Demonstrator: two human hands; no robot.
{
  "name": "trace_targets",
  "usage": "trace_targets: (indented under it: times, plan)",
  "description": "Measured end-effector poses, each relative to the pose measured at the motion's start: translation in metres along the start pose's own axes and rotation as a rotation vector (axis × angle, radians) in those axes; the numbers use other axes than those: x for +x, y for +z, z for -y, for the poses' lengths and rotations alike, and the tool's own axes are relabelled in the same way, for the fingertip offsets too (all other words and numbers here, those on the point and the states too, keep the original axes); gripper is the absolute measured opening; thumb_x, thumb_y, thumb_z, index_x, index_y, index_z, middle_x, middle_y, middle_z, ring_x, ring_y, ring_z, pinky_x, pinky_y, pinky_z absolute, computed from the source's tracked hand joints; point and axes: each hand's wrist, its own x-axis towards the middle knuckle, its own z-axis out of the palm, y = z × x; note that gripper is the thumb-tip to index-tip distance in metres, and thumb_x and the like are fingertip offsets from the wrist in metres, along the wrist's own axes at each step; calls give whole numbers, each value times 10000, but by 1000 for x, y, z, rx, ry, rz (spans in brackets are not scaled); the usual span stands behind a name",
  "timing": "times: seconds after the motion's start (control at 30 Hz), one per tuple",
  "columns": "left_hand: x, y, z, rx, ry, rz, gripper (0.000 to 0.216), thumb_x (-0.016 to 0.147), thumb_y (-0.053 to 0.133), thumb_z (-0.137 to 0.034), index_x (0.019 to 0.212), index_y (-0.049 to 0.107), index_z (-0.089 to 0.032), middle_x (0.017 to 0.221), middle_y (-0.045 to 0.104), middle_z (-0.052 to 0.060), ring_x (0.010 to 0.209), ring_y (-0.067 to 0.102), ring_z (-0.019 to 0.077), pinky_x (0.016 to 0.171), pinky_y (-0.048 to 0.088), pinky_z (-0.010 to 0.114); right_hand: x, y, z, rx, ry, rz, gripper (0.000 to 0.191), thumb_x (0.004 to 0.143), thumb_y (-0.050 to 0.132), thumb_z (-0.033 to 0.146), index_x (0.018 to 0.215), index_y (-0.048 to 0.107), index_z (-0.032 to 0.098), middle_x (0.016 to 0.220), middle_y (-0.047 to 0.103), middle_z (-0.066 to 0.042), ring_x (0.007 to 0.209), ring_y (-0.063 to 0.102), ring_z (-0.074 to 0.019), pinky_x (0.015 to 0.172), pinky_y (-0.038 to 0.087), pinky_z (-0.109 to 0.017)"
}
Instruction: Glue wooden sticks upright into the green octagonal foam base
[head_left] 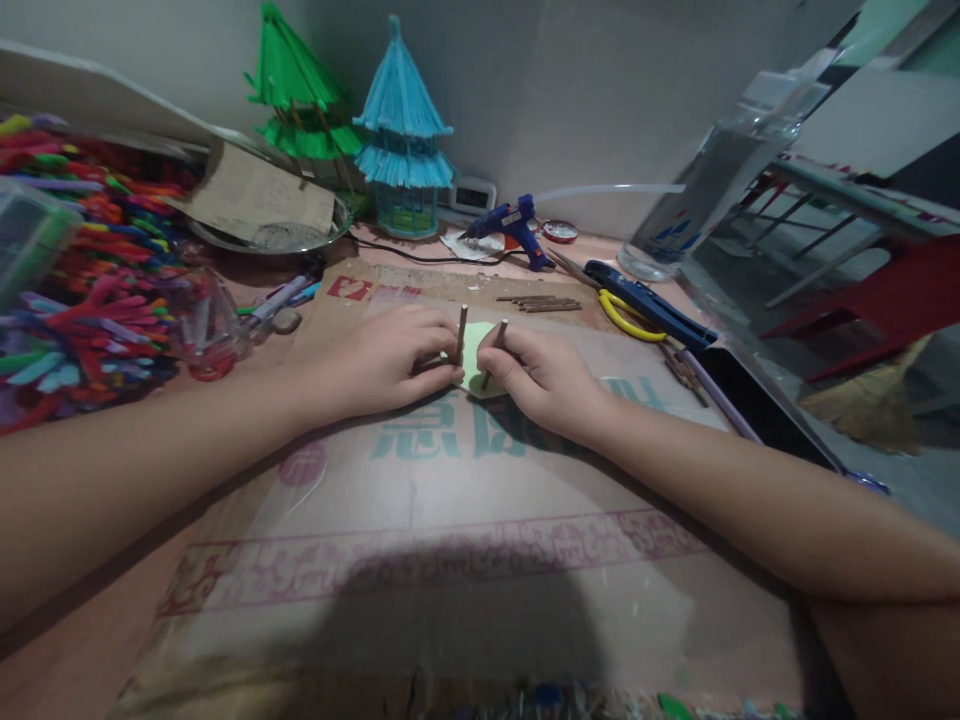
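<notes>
A pale green flat piece (474, 350) lies on the printed cardboard sheet between my hands. My left hand (405, 355) reaches in from the left, its thumb and fingertips closed around the lower end of an upright thin brown stick (463, 330) at the piece's left edge. On the other side, my right hand (544, 372) pinches a second thin brown stick (501, 335) between thumb and forefinger. This stick leans a little, with its lower end over the green piece. Whether either stick is stuck to the piece I cannot tell.
Several loose sticks (540, 303) lie behind my hands. Beyond are a blue glue gun (517, 222), yellow-handled scissors (630, 318), a clear bottle (697, 190), and blue (405, 100) and green (289, 75) tiered-roof models. Colourful pipe cleaners (90, 330) pile up at left; a phone (765, 405) lies at right.
</notes>
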Motion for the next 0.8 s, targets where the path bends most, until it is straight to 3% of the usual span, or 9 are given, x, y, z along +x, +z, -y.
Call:
trace_targets:
  times: [0.8]
  plan:
    - [-1,2,3,20,50,-12,217,994,520,-350,972,666,-190,1036,690,91,987,640,246,884,488,382,1,0,-1,-58,-26,18,272,1021,444,341,830,561,187,744,615,-19,677,550,-149,654,380,-266]
